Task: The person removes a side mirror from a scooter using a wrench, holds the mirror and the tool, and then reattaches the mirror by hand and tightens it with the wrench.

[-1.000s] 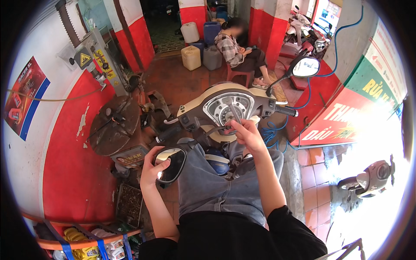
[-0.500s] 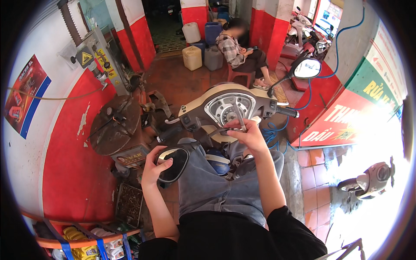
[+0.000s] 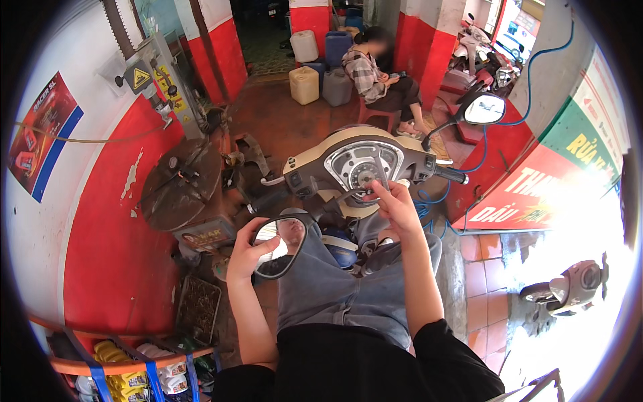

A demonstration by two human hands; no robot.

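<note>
My left hand (image 3: 242, 258) is wrapped round the outer edge of a black scooter mirror (image 3: 287, 249), whose glass faces me. From the mirror a dark curved stem (image 3: 331, 206) runs up toward my right hand (image 3: 400, 206). That hand pinches a grey metal wrench (image 3: 380, 169), standing upright in front of the dashboard (image 3: 345, 165). The stem's far end is at my right fingertips; whether they touch it I cannot tell. Behind lies the beige scooter handlebar cover (image 3: 309, 163), with another mirror (image 3: 484, 108) mounted on its right side.
A person (image 3: 368, 74) sits on a red stool near several plastic jerrycans (image 3: 304, 85). A tyre-changing machine (image 3: 181, 184) stands to the left, above a metal tray (image 3: 198, 311). A bottle rack (image 3: 87, 366) is at the lower left. A blue hose (image 3: 424, 195) lies on the right.
The mirror in my left hand has turned, and its dark glass now shows a bright reflection. My right hand still grips the wrench. The whole view has shifted slightly.
</note>
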